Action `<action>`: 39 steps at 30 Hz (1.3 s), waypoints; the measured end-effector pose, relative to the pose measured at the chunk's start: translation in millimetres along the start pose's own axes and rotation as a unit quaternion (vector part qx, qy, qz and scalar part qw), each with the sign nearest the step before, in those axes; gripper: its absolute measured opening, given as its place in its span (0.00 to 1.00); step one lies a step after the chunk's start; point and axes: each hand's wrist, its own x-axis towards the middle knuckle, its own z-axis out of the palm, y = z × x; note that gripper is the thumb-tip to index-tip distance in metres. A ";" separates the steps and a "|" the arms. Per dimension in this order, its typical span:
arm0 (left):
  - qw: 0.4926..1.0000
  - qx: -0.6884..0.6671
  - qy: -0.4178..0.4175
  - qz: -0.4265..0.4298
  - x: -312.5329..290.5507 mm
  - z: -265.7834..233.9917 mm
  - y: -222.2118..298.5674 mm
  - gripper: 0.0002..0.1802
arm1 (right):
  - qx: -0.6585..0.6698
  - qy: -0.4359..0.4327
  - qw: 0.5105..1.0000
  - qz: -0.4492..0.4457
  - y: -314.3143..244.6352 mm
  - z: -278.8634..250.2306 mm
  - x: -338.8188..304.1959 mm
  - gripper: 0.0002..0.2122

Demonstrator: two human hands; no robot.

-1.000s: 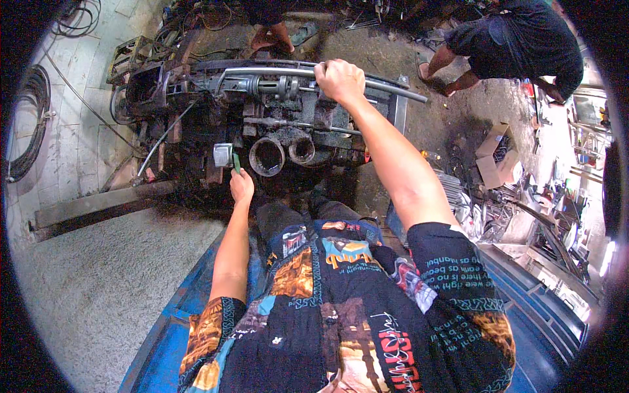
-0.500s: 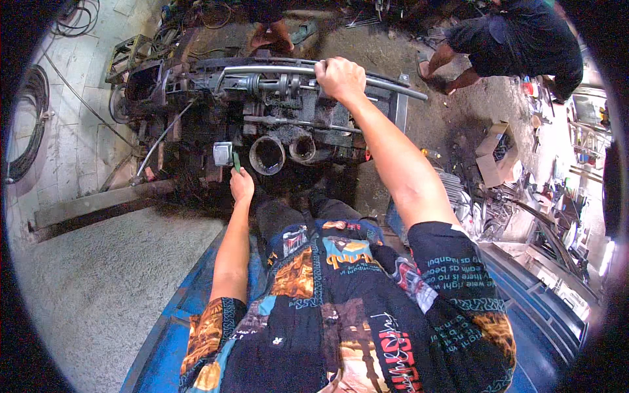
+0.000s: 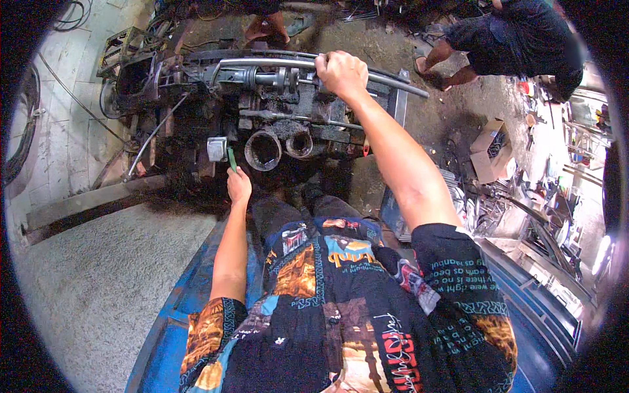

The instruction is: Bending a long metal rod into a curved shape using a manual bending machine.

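My right hand [image 3: 342, 73] is closed around a long, curved grey metal pipe [image 3: 268, 63] that lies along the far side of a greasy machine [image 3: 226, 108]. Lower and to the left, my left hand [image 3: 239, 185] is closed on a green handle [image 3: 232, 158]. A squarish silver metal block [image 3: 217, 149] sits right beside the handle's far end; whether the two are joined I cannot tell. Just right of it, two dirty round metal tubes [image 3: 249, 152] stick out of the machine toward me. A thin metal rod [image 3: 157, 133] slants down at the machine's left.
Blue metal bodywork [image 3: 157, 327] surrounds me at the near side. At the far right a person in dark clothes [image 3: 517, 42] bends over; another person's feet [image 3: 267, 29] show beyond the machine. An opened cardboard box [image 3: 488, 154] and scattered metal parts lie to the right.
The view has shifted slightly, so the machine sits a little further left and higher. Both hands keep their holds, with the left hand and green handle slightly further left.
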 end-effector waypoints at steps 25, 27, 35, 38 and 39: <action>0.987 0.063 -0.143 -0.045 32.5 -66.5 -51.9 0.29 | 0.004 0.084 0.996 -0.018 9.2 10.1 0.3 0.18; 0.990 0.069 -0.121 -0.033 38.5 -93.9 -63.5 0.30 | 0.008 0.108 0.992 0.059 -5.7 15.7 -10.0 0.17; 0.994 0.044 -0.097 0.001 99.8 -193.6 -73.7 0.26 | 0.516 -0.109 0.840 0.126 -204.8 65.0 -102.6 0.14; 0.994 0.052 -0.091 0.041 125.5 -212.4 -87.5 0.26 | 0.625 -0.301 0.649 0.314 -279.1 83.7 -102.2 0.20; 0.993 0.050 -0.095 0.053 132.1 -221.3 -88.4 0.26 | 0.653 -0.321 0.582 0.364 -299.1 83.5 -97.9 0.20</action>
